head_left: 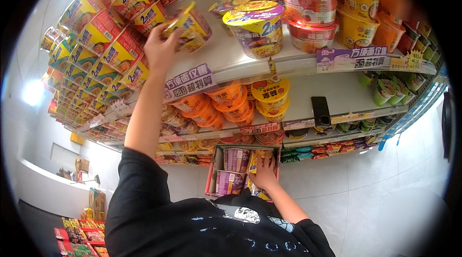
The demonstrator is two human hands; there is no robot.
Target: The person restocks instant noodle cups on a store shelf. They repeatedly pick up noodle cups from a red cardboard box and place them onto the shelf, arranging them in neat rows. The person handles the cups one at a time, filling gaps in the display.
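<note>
My left hand (163, 45) reaches up to the top shelf and grips a yellow instant noodle cup (193, 28) by its left side and rim. The cup is slightly blurred and leans a little. To its right on the shelf stands a purple-lidded noodle cup (255, 31), with a similar cup partly behind it. Low in front of my body, my right hand (263, 176) is down in an open red-edged carton (210, 173), its fingers over a yellow noodle cup (253, 160). Purple noodle cups (230, 182) fill the carton's left side.
Stacked yellow noodle packs (103, 31) rise at the left. Red-and-white noodle tubs (310, 7) and yellow tubs (358, 12) stand at the upper right. Lower shelves hold orange tubs (231, 103) and a dark phone (320, 111). Purple price signs (351, 59) line the shelf edge.
</note>
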